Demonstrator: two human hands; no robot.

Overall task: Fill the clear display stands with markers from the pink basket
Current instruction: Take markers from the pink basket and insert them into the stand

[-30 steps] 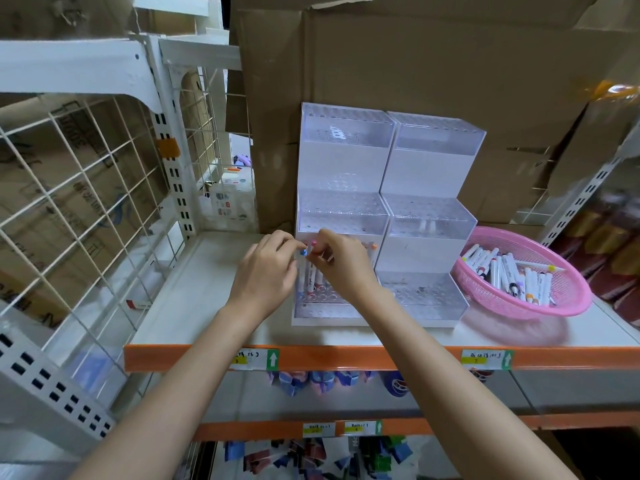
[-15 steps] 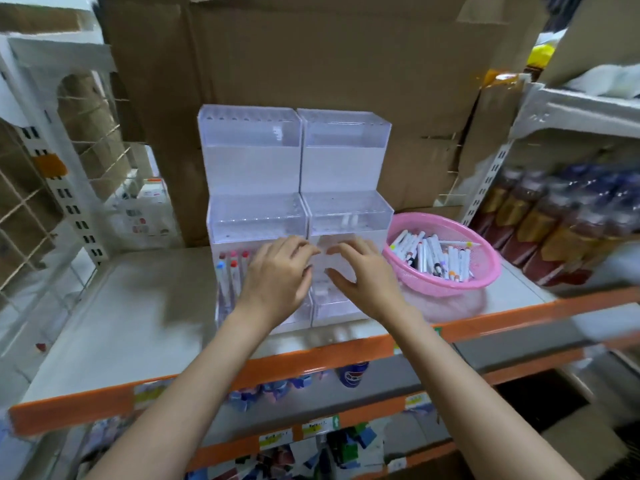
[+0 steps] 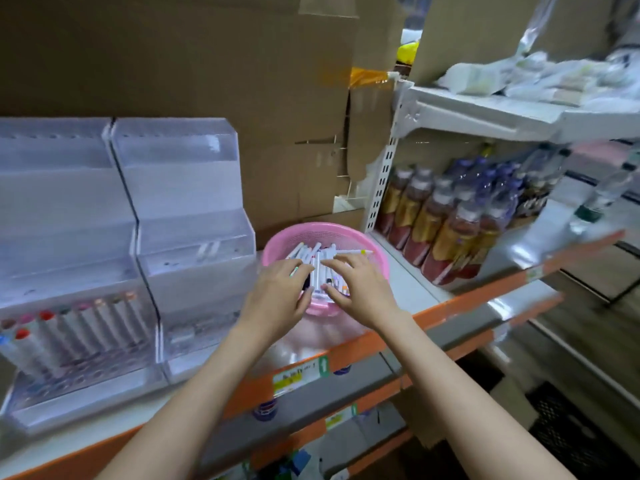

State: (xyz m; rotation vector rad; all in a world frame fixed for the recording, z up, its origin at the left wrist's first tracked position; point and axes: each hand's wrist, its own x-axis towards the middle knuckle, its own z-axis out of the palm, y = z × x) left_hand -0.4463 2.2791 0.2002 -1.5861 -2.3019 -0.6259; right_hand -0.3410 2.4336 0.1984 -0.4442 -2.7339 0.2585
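The pink basket (image 3: 378, 255) stands on the shelf right of two clear tiered display stands and holds several white markers (image 3: 317, 253). Both my hands are down in it. My left hand (image 3: 277, 296) curls over the markers on the basket's left side; whether it grips one I cannot tell. My right hand (image 3: 358, 289) lies on the markers with its fingers spread and fairly straight. The left stand (image 3: 69, 237) has several markers (image 3: 79, 327) upright in its lowest tier. Two white markers (image 3: 207, 251) sit in the middle tier of the right stand (image 3: 188, 188).
Cardboard boxes (image 3: 207, 64) form the wall behind the stands. A white perforated upright (image 3: 384, 174) divides this bay from a shelf of drink bottles (image 3: 450, 223) on the right. The shelf's orange front edge (image 3: 446, 308) runs just below my wrists.
Both hands left the front of the stands and moved right into the pink basket. The view swung right, so the stands now sit at the left.
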